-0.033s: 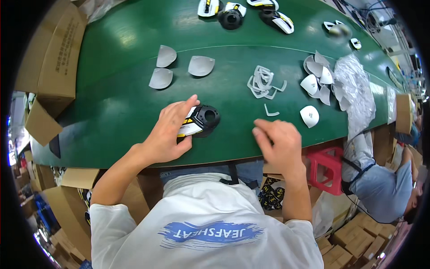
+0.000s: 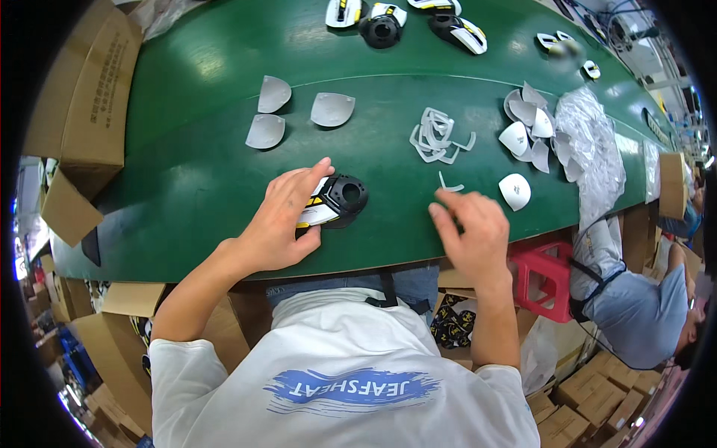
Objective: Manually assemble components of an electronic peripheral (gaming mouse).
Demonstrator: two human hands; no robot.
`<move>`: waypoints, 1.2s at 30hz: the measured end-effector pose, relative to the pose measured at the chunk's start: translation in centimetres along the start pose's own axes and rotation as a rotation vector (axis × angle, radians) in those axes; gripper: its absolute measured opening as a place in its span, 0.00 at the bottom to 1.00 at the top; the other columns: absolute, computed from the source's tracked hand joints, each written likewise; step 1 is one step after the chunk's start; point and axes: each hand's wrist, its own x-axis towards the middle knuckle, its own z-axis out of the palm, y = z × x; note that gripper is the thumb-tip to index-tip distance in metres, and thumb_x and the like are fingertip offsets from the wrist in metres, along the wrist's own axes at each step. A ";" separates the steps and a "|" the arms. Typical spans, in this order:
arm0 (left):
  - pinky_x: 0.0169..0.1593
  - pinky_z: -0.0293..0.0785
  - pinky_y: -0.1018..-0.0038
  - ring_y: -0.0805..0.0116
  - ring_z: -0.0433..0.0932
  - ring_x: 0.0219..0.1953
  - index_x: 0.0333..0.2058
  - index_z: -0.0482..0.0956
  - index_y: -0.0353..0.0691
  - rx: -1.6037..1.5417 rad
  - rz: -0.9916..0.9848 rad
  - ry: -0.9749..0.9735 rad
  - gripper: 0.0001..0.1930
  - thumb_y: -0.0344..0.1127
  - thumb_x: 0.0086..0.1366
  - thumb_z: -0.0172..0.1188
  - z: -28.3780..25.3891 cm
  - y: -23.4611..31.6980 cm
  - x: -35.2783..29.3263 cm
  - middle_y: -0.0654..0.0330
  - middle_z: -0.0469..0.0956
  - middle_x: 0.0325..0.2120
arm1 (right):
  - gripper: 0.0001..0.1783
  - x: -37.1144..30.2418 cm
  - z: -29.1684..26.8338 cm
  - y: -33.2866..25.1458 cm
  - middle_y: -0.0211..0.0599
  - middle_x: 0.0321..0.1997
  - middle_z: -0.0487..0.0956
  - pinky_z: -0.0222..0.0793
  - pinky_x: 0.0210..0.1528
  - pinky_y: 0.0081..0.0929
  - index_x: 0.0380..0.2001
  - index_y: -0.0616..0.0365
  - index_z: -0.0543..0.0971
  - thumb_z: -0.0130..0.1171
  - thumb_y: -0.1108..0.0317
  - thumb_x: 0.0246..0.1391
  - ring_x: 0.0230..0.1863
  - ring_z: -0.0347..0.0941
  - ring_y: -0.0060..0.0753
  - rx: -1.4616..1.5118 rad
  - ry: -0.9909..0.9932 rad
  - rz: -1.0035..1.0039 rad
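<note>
My left hand [image 2: 287,216] grips a black, white and yellow plastic housing [image 2: 349,193] by its white side, thumb on the near side and fingers across the top. The housing rests on the green table with its round black opening on the right. My right hand [image 2: 478,231] hovers at the table's near part, thumb and forefinger apart, with nothing seen between them. Just beyond its fingertips lies a thin, bent translucent strip [image 2: 452,187]. A tangle of similar strips [image 2: 433,136] lies farther off. A white curved cover [image 2: 514,192] sits to the right of the hand.
Three grey curved covers [image 2: 333,110] lie beyond my left hand. More covers [image 2: 523,112] are heaped at the right beside a clear plastic bag [image 2: 594,149]. Several housings [image 2: 382,31] stand at the far edge. A cardboard box [image 2: 89,89] is at left, a red stool [image 2: 544,280] at right near a seated person.
My right hand has moved slightly right, and its fingertips have come up close to the single bent strip. My left hand and the housing stay in place.
</note>
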 end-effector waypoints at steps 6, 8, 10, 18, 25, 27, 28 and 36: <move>0.82 0.60 0.48 0.40 0.70 0.77 0.86 0.55 0.39 0.025 0.075 -0.082 0.55 0.24 0.62 0.70 1.3 0.4 3.2 0.47 0.72 0.77 | 0.12 1.3 0.9 1.7 0.36 0.43 0.86 0.79 0.48 0.45 0.48 0.56 0.90 0.78 0.66 0.64 0.43 0.82 0.47 -0.070 -0.041 0.027; 0.80 0.64 0.49 0.38 0.71 0.75 0.86 0.58 0.39 0.031 0.105 -0.034 0.55 0.30 0.64 0.78 2.3 0.8 4.8 0.44 0.71 0.76 | 0.12 1.5 0.4 1.8 0.36 0.44 0.86 0.79 0.48 0.45 0.47 0.56 0.89 0.78 0.67 0.64 0.43 0.83 0.47 -0.010 -0.020 0.007; 0.79 0.66 0.49 0.37 0.72 0.74 0.85 0.59 0.38 0.007 0.126 -0.018 0.55 0.31 0.64 0.80 3.3 1.1 6.3 0.43 0.71 0.76 | 0.10 1.6 -0.8 0.8 0.38 0.45 0.88 0.79 0.48 0.45 0.46 0.58 0.89 0.77 0.68 0.65 0.46 0.85 0.48 0.109 -0.006 0.020; 0.77 0.72 0.49 0.37 0.75 0.73 0.82 0.62 0.34 0.057 0.094 -0.018 0.55 0.28 0.59 0.83 3.0 1.3 5.3 0.43 0.74 0.75 | 0.06 2.6 3.6 -2.9 0.34 0.42 0.88 0.77 0.50 0.45 0.39 0.52 0.87 0.75 0.65 0.64 0.45 0.85 0.43 0.067 0.047 -0.138; 0.74 0.74 0.48 0.36 0.76 0.70 0.85 0.57 0.34 -0.028 0.144 -0.014 0.61 0.23 0.56 0.83 3.6 1.0 5.1 0.41 0.76 0.72 | 0.11 4.0 2.8 -3.9 0.33 0.45 0.86 0.77 0.46 0.40 0.32 0.51 0.84 0.77 0.62 0.61 0.41 0.83 0.41 -0.005 0.046 -0.160; 0.74 0.74 0.49 0.38 0.77 0.71 0.86 0.55 0.34 -0.022 0.151 -0.019 0.63 0.22 0.55 0.83 3.7 0.9 4.9 0.40 0.76 0.72 | 0.11 4.8 2.8 -3.8 0.35 0.49 0.87 0.78 0.49 0.41 0.32 0.52 0.83 0.77 0.63 0.62 0.43 0.83 0.42 0.018 0.131 -0.212; 0.74 0.74 0.49 0.37 0.77 0.71 0.86 0.55 0.35 -0.042 0.134 -0.005 0.63 0.22 0.56 0.83 3.8 0.9 4.6 0.40 0.75 0.72 | 0.12 4.9 3.4 -3.5 0.37 0.54 0.87 0.79 0.52 0.43 0.32 0.54 0.82 0.77 0.63 0.62 0.45 0.84 0.44 0.100 0.141 -0.238; 0.71 0.80 0.49 0.41 0.82 0.67 0.88 0.39 0.42 -0.097 0.104 0.069 0.74 0.21 0.54 0.86 4.4 -0.1 4.4 0.40 0.68 0.79 | 0.13 3.9 5.5 -2.4 0.29 0.49 0.89 0.79 0.66 0.48 0.34 0.53 0.83 0.79 0.62 0.63 0.50 0.84 0.40 0.266 0.147 -0.236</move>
